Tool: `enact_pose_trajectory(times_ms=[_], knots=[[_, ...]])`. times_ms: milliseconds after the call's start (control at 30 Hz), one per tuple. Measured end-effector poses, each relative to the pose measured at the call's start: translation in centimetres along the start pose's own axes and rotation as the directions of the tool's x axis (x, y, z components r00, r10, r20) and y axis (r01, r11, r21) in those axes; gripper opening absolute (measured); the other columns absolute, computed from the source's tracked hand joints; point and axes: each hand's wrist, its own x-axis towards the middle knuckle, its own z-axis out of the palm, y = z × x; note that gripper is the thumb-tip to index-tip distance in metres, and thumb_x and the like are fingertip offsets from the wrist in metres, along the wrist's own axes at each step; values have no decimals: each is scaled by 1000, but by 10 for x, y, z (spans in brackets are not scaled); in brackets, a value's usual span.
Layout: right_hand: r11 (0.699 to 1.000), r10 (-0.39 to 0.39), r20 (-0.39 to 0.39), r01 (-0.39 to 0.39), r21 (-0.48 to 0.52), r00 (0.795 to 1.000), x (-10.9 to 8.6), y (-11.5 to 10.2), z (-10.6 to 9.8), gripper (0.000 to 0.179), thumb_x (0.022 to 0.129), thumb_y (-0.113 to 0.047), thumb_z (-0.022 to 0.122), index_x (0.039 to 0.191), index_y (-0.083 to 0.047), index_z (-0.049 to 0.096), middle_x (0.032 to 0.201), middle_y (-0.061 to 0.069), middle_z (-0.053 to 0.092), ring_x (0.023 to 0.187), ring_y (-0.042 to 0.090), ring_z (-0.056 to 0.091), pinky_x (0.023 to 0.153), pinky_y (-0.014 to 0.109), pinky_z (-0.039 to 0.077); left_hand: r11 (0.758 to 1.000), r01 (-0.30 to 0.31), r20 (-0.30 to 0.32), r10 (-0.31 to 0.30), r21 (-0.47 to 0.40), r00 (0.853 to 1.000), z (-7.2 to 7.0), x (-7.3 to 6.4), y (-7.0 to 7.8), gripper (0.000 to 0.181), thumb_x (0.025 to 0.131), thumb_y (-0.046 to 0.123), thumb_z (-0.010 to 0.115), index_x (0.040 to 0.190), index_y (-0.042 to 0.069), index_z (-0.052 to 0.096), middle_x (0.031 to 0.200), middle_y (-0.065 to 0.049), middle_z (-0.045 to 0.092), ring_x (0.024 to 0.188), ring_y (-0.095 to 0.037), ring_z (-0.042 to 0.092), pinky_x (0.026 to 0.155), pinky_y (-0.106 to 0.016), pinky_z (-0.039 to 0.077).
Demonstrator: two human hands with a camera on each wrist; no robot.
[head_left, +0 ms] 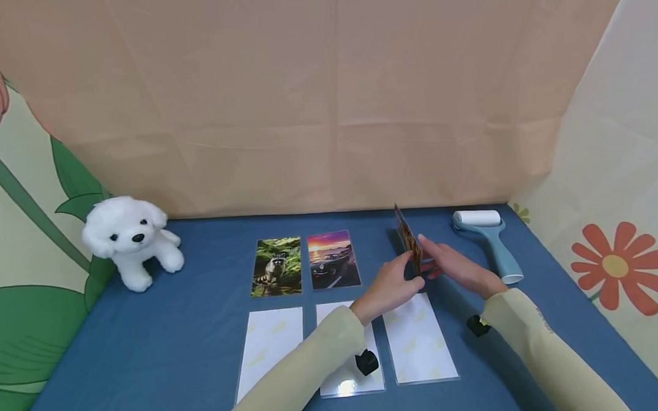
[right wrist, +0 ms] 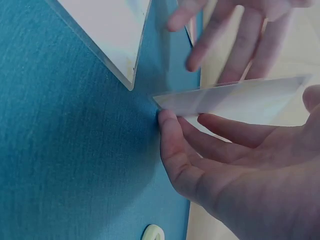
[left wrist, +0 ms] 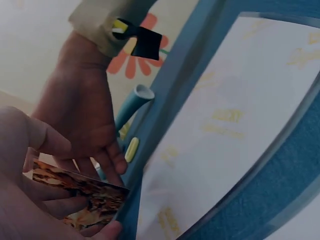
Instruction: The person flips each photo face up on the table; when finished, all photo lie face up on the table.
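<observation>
A photo card (head_left: 408,236) stands on edge between my two hands at the back right of the table. My right hand (head_left: 458,267) grips it, its fingers behind the pale back of the card (right wrist: 235,97) in the right wrist view. My left hand (head_left: 390,288) is at the other face, its fingers (right wrist: 255,45) spread and fairly straight. In the left wrist view, those fingers lie across a brown patterned picture (left wrist: 100,202). Whether all of them touch it is unclear. Below the hands lies a white sheet in a clear sleeve (head_left: 420,342).
Left of the hands lie a raccoon photo (head_left: 276,266) and a car photo (head_left: 334,260). Two more sleeved sheets, left (head_left: 271,349) and middle (head_left: 347,367), lie nearer, the middle partly under my left arm. A blue-handled lint roller (head_left: 499,247) is right; a plush dog (head_left: 132,238) sits left.
</observation>
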Motion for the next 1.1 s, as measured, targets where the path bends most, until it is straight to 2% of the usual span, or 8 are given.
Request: enact_pose_trajectory(times_ms=[167, 233, 400, 500, 667, 833, 967, 1100], knots=[[999, -30, -8, 30, 24, 1000, -2, 1, -2, 79, 108, -57, 30, 150, 9, 38, 145, 28, 48, 126, 43, 54, 101, 51, 47, 997, -11, 40, 8, 74, 999, 6, 3, -3, 64, 99, 27, 61, 157, 13, 39, 155, -4, 44, 144, -25, 38, 117, -52, 24], [998, -55, -28, 56, 42, 998, -2, 2, -3, 77, 108, -55, 31, 150, 9, 36, 142, 29, 51, 122, 42, 57, 98, 50, 49, 996, -12, 46, 8, 91, 999, 6, 3, -2, 65, 99, 27, 61, 158, 14, 37, 154, -5, 45, 143, -25, 38, 117, -51, 25], [986, -115, -90, 125, 109, 989, -3, 3, -4, 71, 110, -49, 33, 154, 6, 28, 134, 33, 54, 111, 39, 65, 87, 46, 55, 995, 11, 35, -15, 96, 999, 3, 0, -1, 66, 97, 28, 62, 158, 17, 38, 148, -7, 46, 131, -26, 44, 107, -49, 38], [975, -143, -115, 161, 156, 983, -4, 4, -4, 65, 111, -45, 34, 155, 3, 28, 134, 33, 53, 105, 39, 67, 84, 45, 57, 994, 29, 25, -32, 106, 999, 1, -2, -1, 67, 96, 30, 63, 158, 20, 39, 143, -9, 46, 121, -26, 44, 99, -48, 43], [946, -187, -178, 226, 231, 966, -4, 7, -2, 56, 111, -38, 37, 154, -3, 33, 134, 32, 50, 98, 40, 69, 84, 50, 56, 994, 41, 21, -43, 100, 999, -6, -5, -4, 69, 95, 30, 62, 159, 24, 37, 141, -12, 47, 121, -29, 44, 96, -50, 42], [930, -203, -284, 276, 244, 937, -4, 10, 3, 50, 110, -33, 45, 152, -8, 40, 124, 27, 59, 86, 36, 72, 80, 49, 58, 997, 45, 23, -46, 55, 999, -14, -8, -6, 67, 97, 27, 61, 159, 20, 36, 149, -12, 44, 130, -27, 45, 98, -48, 43], [915, -208, -359, 311, 257, 910, -4, 11, 8, 48, 109, -30, 49, 150, -7, 44, 115, 24, 64, 77, 32, 73, 74, 46, 59, 999, 49, -36, -48, 20, 998, -20, -10, -5, 71, 96, 21, 63, 158, 9, 32, 149, -18, 43, 128, -27, 48, 101, -46, 44], [924, -200, -438, 317, 213, 876, -3, 12, 14, 45, 109, -23, 50, 149, -4, 45, 112, 29, 65, 70, 28, 72, 70, 44, 59, 998, 70, -141, -69, -1, 988, -27, -9, -6, 79, 91, 13, 68, 157, 1, 27, 139, -21, 46, 103, -25, 54, 86, -40, 47]])
